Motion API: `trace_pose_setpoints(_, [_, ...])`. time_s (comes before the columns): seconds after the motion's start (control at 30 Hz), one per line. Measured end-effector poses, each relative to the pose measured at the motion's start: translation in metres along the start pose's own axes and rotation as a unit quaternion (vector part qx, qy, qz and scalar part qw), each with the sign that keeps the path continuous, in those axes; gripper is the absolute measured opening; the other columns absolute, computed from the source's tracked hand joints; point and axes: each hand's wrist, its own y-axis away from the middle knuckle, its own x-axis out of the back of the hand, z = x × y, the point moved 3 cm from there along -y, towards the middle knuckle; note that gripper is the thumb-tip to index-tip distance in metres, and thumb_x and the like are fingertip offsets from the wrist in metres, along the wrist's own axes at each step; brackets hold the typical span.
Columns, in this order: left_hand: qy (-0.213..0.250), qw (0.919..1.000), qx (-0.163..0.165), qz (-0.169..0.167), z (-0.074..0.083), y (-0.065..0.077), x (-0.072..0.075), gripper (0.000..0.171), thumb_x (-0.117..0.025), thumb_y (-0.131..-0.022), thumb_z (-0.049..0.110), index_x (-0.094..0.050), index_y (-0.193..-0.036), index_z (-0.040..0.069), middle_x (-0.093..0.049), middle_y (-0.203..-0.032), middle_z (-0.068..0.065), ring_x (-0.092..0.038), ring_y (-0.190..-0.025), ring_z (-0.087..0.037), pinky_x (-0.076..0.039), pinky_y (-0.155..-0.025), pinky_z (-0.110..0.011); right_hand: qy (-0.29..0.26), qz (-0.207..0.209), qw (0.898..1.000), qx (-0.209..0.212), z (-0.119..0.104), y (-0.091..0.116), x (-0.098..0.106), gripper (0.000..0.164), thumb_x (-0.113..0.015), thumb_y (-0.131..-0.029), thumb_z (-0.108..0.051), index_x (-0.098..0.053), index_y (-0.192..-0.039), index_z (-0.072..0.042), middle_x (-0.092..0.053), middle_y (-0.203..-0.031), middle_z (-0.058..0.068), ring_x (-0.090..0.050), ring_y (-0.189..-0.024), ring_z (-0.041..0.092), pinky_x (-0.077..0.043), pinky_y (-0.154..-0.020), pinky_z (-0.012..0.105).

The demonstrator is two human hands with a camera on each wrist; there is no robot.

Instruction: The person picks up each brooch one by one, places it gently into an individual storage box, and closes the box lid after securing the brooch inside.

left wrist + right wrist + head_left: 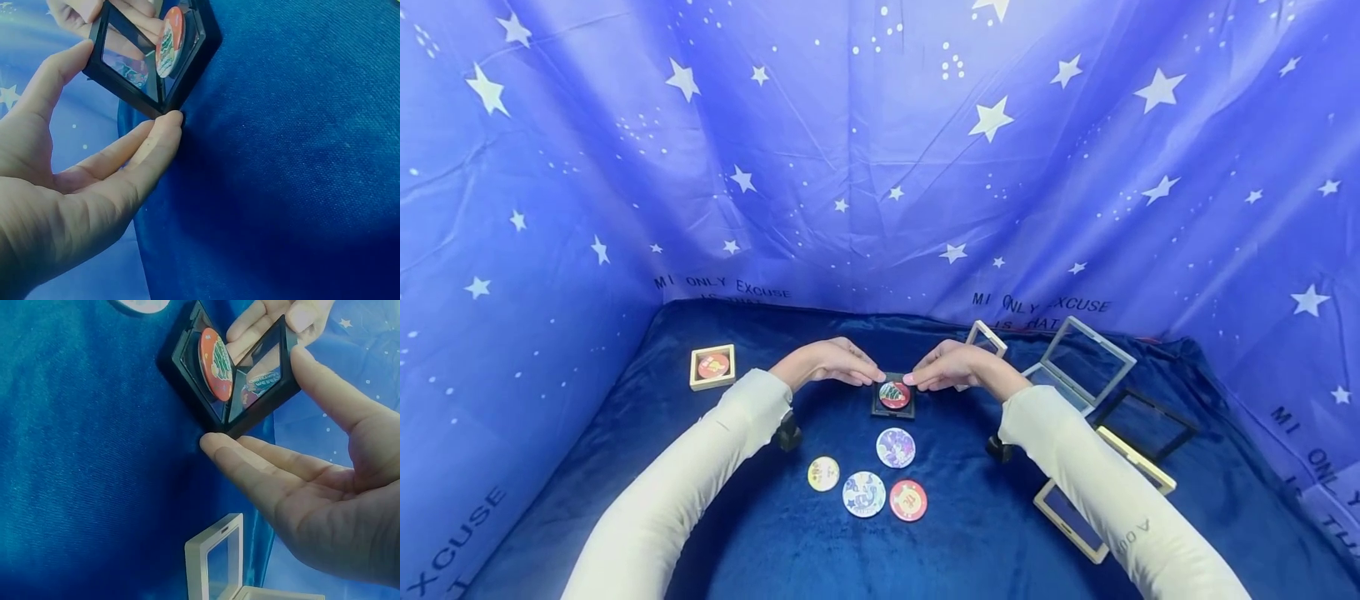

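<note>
A small black display case (892,414) stands partly open on the dark cloth, its two clear-windowed halves hinged at the back. A round red badge (895,395) with a green tree picture lies in its lower half and mirrors in the raised lid's window (262,378). My left hand (842,362) pinches the case at one side, thumb at the lid's upper edge and fingertips by the hinge corner. On the opposite side my right hand (951,367) grips it the same way, as the right wrist view shows.
Nearer me lie a purple badge (896,448), a yellow badge (823,474), a blue-white badge (863,494) and a red badge (908,501). A cream-framed case (712,384) with a badge sits far left. Several other cases, including an open grey one (1097,337), are at right, some behind my sleeve.
</note>
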Motion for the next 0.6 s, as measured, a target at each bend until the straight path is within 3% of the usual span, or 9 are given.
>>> trace_pose_setpoints(0.3, [-0.039, 0.9989, -0.017, 0.018, 0.0006, 0.0044, 0.0021, 0.058, -0.08, -0.087, 0.018, -0.06, -0.136, -0.005, -0.058, -0.146, -0.018, -0.061, -0.13, -0.028, -0.048, -0.111, -0.039, 0.008, 0.043, 0.999, 0.006, -0.0067, 0.0028, -0.003, 0.059, -0.08, -0.088, -0.018, -0.059, -0.135, 0.009, -0.064, -0.137, 0.023, -0.069, -0.106, 0.017, -0.051, -0.107, 0.039])
trace_pose_setpoints(0.6, [-0.091, 0.9945, -0.037, 0.036, -0.0008, 0.005, -0.0064, 0.064, -0.087, -0.078, 0.019, -0.062, -0.133, -0.003, -0.069, -0.129, -0.016, -0.066, -0.116, -0.023, -0.05, -0.108, -0.038, 0.056, 0.064, 0.996, 0.008, -0.0058, 0.0074, -0.0096, 0.066, -0.087, -0.078, -0.013, -0.059, -0.134, 0.009, -0.065, -0.135, 0.021, -0.066, -0.117, 0.024, -0.051, -0.107, 0.04])
